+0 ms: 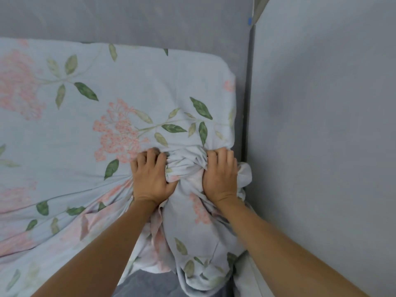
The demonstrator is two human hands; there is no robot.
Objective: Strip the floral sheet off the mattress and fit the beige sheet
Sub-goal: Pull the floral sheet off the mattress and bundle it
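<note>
Both hands clamped on gathered floral sheet [184,168], left hand [151,179] at 9 o'clock, right hand [220,179] at 3; bunch trails toward 6, fitted corner [222,67] at 12.

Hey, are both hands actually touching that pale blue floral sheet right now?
Touching. The head view shows the left hand and the right hand each with fingers curled into a gathered bunch of the pale blue floral cotton sheet at the mattress corner.
</note>
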